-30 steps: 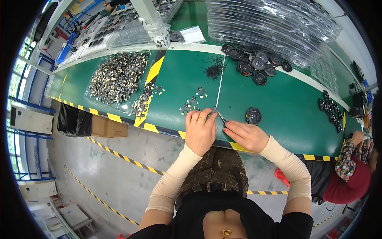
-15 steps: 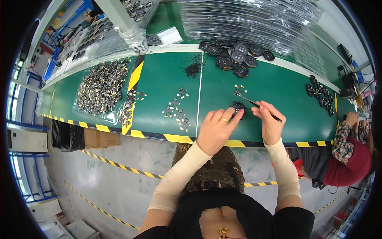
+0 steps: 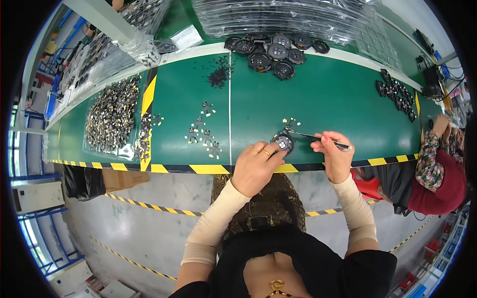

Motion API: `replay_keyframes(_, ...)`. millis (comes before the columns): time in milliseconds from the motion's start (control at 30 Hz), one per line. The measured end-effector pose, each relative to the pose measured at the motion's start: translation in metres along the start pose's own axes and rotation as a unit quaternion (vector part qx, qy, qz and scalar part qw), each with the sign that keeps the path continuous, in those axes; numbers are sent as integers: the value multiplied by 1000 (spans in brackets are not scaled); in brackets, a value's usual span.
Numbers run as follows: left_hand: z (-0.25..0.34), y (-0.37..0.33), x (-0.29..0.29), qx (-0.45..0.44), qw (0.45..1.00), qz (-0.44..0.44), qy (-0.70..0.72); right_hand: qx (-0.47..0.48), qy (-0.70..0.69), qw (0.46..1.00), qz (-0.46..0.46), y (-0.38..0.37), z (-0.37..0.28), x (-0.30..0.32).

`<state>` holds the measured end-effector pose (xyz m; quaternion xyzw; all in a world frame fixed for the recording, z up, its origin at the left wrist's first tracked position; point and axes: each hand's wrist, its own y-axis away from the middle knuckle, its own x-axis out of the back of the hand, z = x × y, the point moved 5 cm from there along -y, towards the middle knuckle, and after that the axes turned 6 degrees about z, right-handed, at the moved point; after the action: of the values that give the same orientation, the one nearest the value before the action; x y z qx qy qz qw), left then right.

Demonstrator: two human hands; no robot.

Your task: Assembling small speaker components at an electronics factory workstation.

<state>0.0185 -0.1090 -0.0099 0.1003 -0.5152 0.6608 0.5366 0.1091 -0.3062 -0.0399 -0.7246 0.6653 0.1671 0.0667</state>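
My left hand [image 3: 257, 166] has its fingertips on a round black watch-like case [image 3: 283, 143] near the bench's front edge, holding it against the green top. Tweezers [image 3: 318, 137] are pinched in my right hand [image 3: 335, 155], their tips pointing left at the far rim of the case. Right by the tips is a small dark flexible part [image 3: 290, 124] with light tabs; whether the tweezers grip it I cannot tell. Several similar flexible parts [image 3: 204, 135] lie spread out to the left of my left hand.
A heap of small parts [image 3: 113, 114] fills a clear tray at left. Tiny black bits [image 3: 218, 76] lie farther back. More round cases [image 3: 278, 51] are piled at the back beneath stacked clear trays [image 3: 283, 20]; dark pieces [image 3: 397, 94] lie right, near a co-worker's sleeve [image 3: 428, 166].
The view has shifted. The tweezer tips have come nearer the case's far rim, with the small part beside them. More of the case's face shows beyond my left fingers.
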Motion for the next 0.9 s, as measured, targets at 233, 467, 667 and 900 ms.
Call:
replay_keyframes(233, -2, 1, -5, -19, 1000, 9, 10, -2, 7, 1000, -5, 3, -1, 9)
replay_keyframes(467, -3, 0, -3, -14, 1000, 10, 14, -12, 23, 999, -18, 2, -1, 5)
replay_keyframes(667, -6, 0, -2, -7, 1000, 6, 26, -24, -1, 1000, -20, -3, -1, 5)
replay_keyframes(900, -7, 1, -3, -6, 999, 2, 37, -42, 38, 998, -36, -4, -2, 2)
